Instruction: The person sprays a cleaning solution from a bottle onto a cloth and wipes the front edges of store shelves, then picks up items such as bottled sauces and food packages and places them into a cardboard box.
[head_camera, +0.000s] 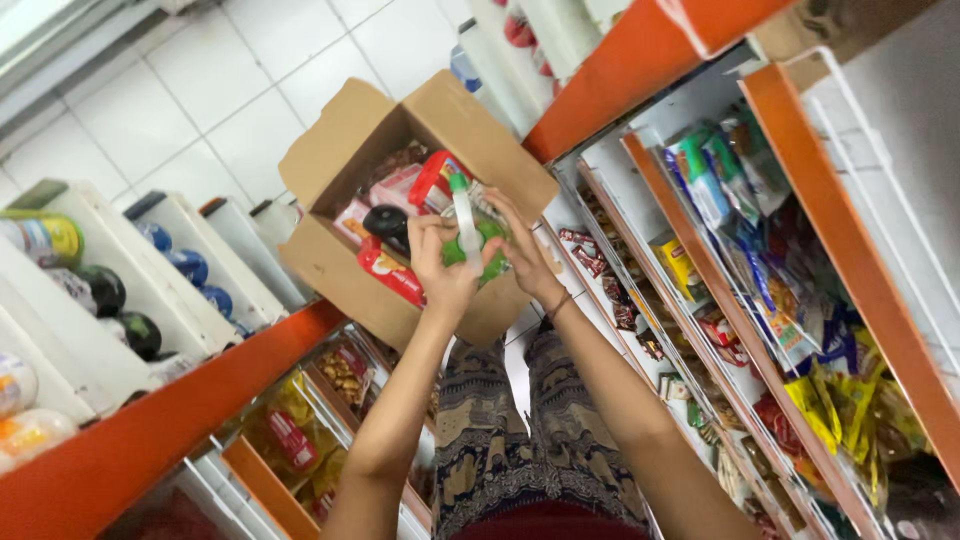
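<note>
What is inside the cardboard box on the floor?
The box holds packed goods: a red packet, a black item and a red-lidded container. Both hands, left and right, hold a green bottle over it, covering what lies beneath.

**Green bottle held over the open box**

I see a small green bottle (478, 243) with a pale, whitish neck and a green cap, gripped between both hands above an open cardboard box (330, 262). The bottle sits roughly upright in the view, cap toward the far end of the box, its lower body wrapped by my left hand (443, 268) while my right hand (522, 250) touches its other side. The box is brown, its flaps folded outward, standing on the white tiled floor between two shelves. Inside it lie packed goods: red packets, a dark rounded item, a red-rimmed container
</note>
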